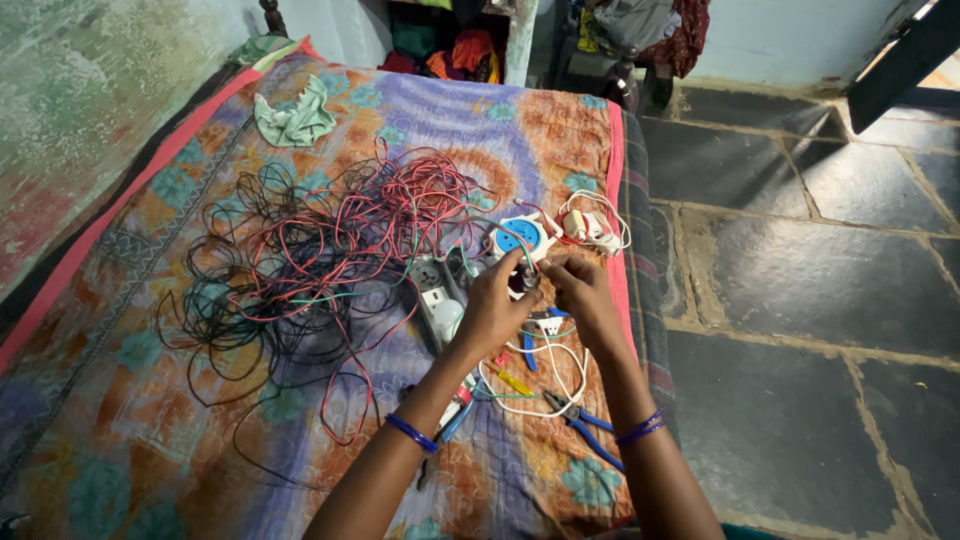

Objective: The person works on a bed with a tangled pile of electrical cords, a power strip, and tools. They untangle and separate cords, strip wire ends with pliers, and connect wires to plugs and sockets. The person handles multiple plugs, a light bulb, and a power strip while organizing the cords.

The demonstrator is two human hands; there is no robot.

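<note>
My left hand point(492, 303) and my right hand point(582, 290) meet over a small dark electrical part point(529, 280), both pinching it with the fingertips. Just beyond them lies a round blue and white socket unit point(520, 237) with wires running from it. A white cable point(545, 385) loops under my wrists. Blue-handled pliers point(583, 425) lie by my right forearm, and a yellow-handled screwdriver point(511, 381) rests between my arms. Each wrist wears blue bangles.
A big tangle of red, black and green wires point(310, 255) spreads over the patterned bedcover point(150, 430). A grey socket strip point(435, 295) lies left of my hands, a coiled white cable with plug point(593, 225) beyond. A green cloth point(295, 115) sits far left. Stone floor point(800, 280) on the right.
</note>
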